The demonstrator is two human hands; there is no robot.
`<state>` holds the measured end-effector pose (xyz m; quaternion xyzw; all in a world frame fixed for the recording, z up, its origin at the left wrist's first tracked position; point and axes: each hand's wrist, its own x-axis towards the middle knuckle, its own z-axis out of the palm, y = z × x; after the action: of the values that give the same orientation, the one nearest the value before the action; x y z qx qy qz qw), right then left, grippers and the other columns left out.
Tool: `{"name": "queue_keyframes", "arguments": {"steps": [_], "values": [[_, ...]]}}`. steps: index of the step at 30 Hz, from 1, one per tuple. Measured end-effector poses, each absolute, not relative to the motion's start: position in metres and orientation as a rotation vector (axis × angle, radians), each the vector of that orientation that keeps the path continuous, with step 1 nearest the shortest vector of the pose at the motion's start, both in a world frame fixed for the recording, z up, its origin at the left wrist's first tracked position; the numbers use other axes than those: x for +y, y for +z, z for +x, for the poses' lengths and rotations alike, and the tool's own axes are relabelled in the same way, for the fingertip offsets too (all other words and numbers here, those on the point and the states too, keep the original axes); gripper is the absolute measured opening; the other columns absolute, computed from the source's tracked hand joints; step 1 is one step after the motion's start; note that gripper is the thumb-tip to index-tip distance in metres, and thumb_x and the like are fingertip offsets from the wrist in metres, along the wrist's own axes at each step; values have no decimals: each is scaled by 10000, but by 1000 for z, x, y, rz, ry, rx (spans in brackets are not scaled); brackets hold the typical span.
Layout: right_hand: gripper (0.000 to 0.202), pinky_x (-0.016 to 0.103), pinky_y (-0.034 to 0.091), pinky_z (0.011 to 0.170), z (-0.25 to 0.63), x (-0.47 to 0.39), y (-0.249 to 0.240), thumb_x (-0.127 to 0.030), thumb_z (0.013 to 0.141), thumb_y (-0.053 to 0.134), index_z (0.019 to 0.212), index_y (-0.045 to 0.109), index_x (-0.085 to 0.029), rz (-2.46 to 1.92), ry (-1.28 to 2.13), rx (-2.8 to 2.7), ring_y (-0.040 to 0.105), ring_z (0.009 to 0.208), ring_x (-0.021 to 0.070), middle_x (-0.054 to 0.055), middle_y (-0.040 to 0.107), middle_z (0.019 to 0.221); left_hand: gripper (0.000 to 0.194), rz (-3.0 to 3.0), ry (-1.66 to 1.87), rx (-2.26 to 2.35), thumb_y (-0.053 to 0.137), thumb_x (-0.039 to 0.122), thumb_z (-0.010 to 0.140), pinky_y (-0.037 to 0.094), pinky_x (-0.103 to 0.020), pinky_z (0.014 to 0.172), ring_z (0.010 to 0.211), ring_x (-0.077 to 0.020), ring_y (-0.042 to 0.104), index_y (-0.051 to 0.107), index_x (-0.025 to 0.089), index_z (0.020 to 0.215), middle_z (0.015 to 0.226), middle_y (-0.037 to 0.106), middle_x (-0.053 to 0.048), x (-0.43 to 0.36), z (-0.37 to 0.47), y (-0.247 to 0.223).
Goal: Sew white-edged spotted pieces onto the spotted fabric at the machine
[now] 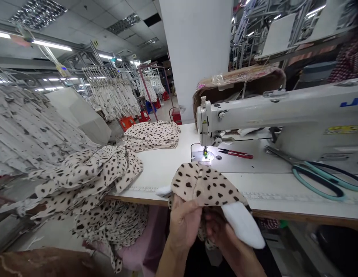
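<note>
Both my hands hold a beige fabric hood (210, 184) with dark brown spots, just in front of the table edge. A seam runs down its middle, and a white ear-shaped piece (244, 225) sticks out at its right; a smaller white tip (164, 191) shows at its left. My left hand (184, 221) pinches the lower left edge between thumb and fingers. Under the fabric, my right hand (225, 234) is closed on the lower right side, its fingers partly shaded and hidden. Beyond the hood stands a white sewing machine (254, 115), its needle area lit.
Red-handled snips (236, 154) and teal-handled scissors (320, 173) lie on the machine bed. Spotted fabric is stacked (153, 134) on the white table (150, 169), and a larger heap (92, 177) hangs over its left edge. Behind the machine sits a cardboard box (239, 79); hanging garments (112, 92) stand further back.
</note>
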<state>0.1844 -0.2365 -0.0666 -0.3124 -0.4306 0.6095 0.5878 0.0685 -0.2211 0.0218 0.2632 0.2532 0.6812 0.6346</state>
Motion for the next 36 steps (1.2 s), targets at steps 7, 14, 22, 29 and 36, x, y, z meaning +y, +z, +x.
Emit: {"name": "queue_keyframes", "arguments": {"steps": [7,14,22,29,36], "values": [[333,239,512,567,200,-228,-54,-466,823,721,1109,687,-300,-532,1759,-599,644,749,148,58,705,1020,575,584,1626,466,538,122,689,400,-454,1091,1320,-289,499,615,187,1254,1311,636,-101,-213,48,9],[263,114,520,597,197,-212,-26,-285,749,830,941,666,-210,-270,1977,-170,631,656,39,2,694,919,374,420,1557,272,405,250,899,294,-521,1149,1384,-262,431,732,255,1081,1341,634,-49,-208,39,-17],[426,112,426,405,186,-208,-11,-208,623,900,680,478,-196,-344,1865,-152,414,437,6,-107,408,605,575,246,1573,211,268,525,995,307,-498,1151,1400,-277,417,731,212,1133,1346,632,-88,-210,33,-12],[431,147,520,446,203,-218,-6,-277,652,865,1041,678,-266,-772,1576,-124,653,681,105,-48,688,909,354,-202,1541,498,490,314,994,522,-358,1003,1063,-244,701,669,115,1225,1083,752,-135,-224,40,14],[580,219,614,639,223,-261,-18,-294,501,876,1058,721,-254,-1045,1503,-58,661,1042,243,8,708,1106,437,-265,1503,665,472,86,920,602,-335,858,909,-232,751,612,155,1328,971,781,-105,-276,53,-16]]}}
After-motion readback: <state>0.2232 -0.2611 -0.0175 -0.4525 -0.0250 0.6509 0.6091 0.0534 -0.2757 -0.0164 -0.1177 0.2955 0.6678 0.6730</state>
